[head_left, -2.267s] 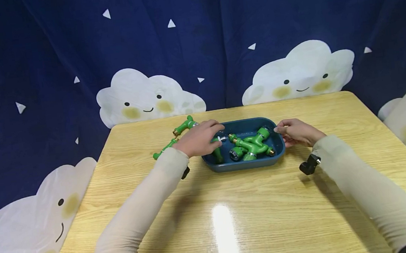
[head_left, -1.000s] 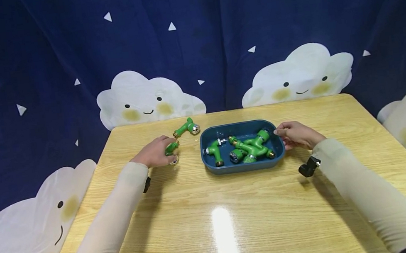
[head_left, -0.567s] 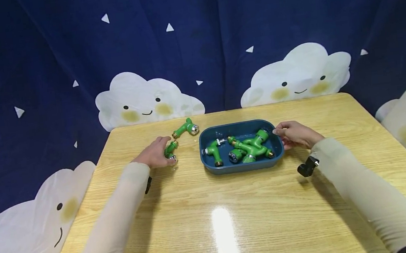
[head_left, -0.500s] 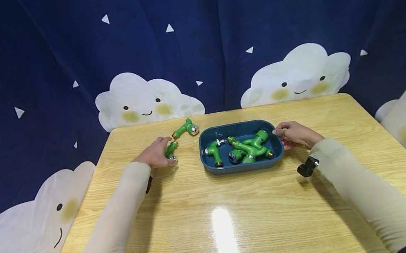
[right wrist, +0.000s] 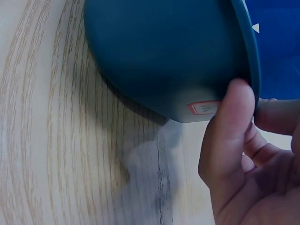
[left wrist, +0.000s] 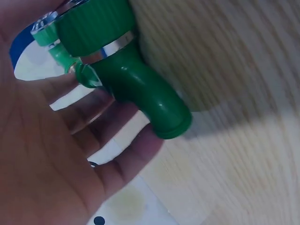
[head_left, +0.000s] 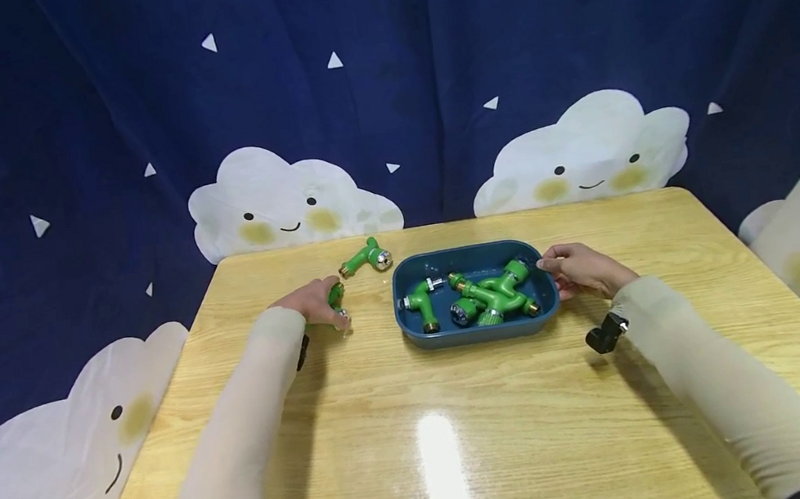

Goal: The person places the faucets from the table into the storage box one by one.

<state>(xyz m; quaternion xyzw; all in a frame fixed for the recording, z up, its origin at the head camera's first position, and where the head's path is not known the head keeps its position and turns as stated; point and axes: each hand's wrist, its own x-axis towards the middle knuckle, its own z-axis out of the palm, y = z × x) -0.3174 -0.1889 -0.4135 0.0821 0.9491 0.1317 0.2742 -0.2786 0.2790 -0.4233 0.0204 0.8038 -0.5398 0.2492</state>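
My left hand (head_left: 306, 303) is around a green tap (head_left: 335, 293) on the left of the table. In the left wrist view, the fingers curl along the side of this tap (left wrist: 145, 86), whose spout points toward the wood. With thumb and fingers, my right hand (head_left: 585, 269) pinches the right end of a dark blue plastic bin (head_left: 484, 334); the right wrist view shows the thumb (right wrist: 232, 112) flat on its outer wall. Inside the bin lie a tap (head_left: 423, 303) at the left and several green tap pieces (head_left: 494, 296) crossed together at the right.
Another green tap (head_left: 369, 256) with a chrome end lies behind the left hand, near the table's back edge. The wooden table (head_left: 537, 415) carries everything. A dark blue curtain (head_left: 422, 49) with white clouds hangs behind it.
My left hand has left the bin, where a tap now lies at the left, and moved left to the tap on the table. The right hand has stayed on the bin.
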